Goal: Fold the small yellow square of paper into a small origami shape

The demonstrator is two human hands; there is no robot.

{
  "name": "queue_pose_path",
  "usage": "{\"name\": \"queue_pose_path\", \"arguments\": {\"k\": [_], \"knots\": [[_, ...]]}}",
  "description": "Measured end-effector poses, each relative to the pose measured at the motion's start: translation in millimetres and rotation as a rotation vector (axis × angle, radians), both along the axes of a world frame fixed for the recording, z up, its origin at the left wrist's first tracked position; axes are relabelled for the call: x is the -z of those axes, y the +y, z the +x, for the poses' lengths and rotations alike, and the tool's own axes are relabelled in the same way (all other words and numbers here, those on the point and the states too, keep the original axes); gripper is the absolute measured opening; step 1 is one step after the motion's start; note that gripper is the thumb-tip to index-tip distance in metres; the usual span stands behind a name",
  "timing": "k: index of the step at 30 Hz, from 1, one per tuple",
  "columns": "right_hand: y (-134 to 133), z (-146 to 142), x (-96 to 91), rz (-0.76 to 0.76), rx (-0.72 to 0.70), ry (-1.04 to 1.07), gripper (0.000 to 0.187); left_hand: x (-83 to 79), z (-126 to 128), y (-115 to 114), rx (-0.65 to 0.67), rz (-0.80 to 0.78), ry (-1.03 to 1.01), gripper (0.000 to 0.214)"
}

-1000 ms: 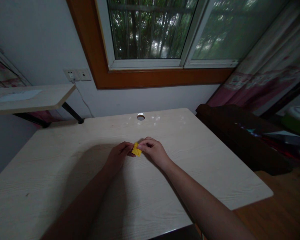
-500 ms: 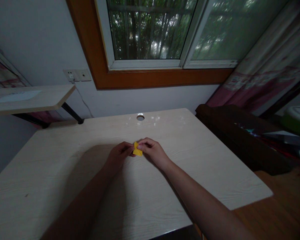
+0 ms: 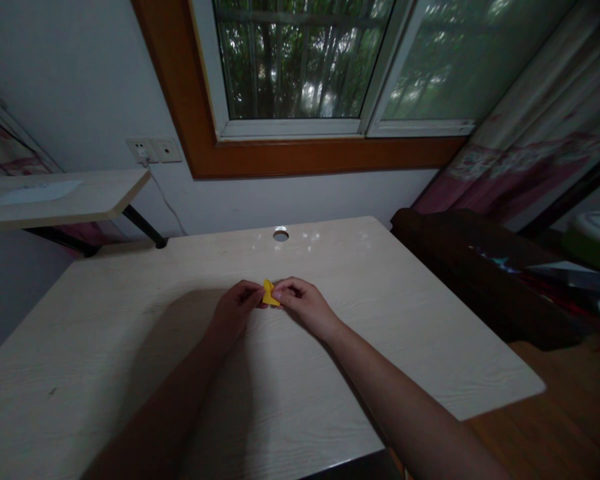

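A small folded piece of yellow paper (image 3: 269,294) is held between my two hands, over the middle of the pale wood-grain desk (image 3: 380,360). My left hand (image 3: 236,308) pinches its left side between thumb and fingers. From the other side my right hand (image 3: 304,301) grips it, thumb on the face turned towards me. Fingers cover both side edges of the paper, so its full shape is partly hidden.
A round cable hole (image 3: 281,236) pierces the desk near its back edge. At the left, a raised shelf (image 3: 70,200) on black legs carries a sheet. Beyond the right edge stands dark brown furniture (image 3: 480,267) with items on it. A window (image 3: 305,67) is ahead.
The yellow paper has shifted slightly left and away from me and turned a little, so less of its lower part shows. Both hands keep their pinch on it.
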State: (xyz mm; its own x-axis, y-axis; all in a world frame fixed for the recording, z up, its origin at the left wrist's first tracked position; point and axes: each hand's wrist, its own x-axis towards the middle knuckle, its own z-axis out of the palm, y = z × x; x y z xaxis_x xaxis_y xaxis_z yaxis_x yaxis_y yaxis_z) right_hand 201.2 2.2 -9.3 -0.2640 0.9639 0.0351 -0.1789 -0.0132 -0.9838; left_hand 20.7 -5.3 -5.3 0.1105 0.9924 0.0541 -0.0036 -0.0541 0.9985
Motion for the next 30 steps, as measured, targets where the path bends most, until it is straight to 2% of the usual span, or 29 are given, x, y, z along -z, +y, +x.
{"name": "queue_pose_path", "arguments": {"k": [4,8,11,15,21,28,30], "knots": [[0,1,-1.1,0.013,0.004,0.011,0.018,5.4,0,2,0.043,0.027,0.014,0.021],[-1,2,-3.7,0.024,-0.004,-0.020,0.012,7.3,0,1,0.062,0.136,-0.009,0.025],[-1,5,-2.8,0.086,0.002,-0.101,0.011,5.7,-1,-3,0.145,0.189,-0.021,0.029],[1,9,-0.9,0.204,0.009,-0.215,0.013,5.5,-3,-4,0.257,0.247,0.025,0.021],[2,15,-5.4,0.370,-0.008,-0.338,0.019,5.0,-8,-2,0.239,0.299,0.163,0.017],[1,17,-11.3,0.366,-0.022,-0.329,0.020,2.0,-9,1,0.254,0.562,0.313,0.012],[1,18,-11.9,0.368,-0.024,-0.323,0.019,1.1,-9,1,0.252,0.580,0.332,0.009]]}}
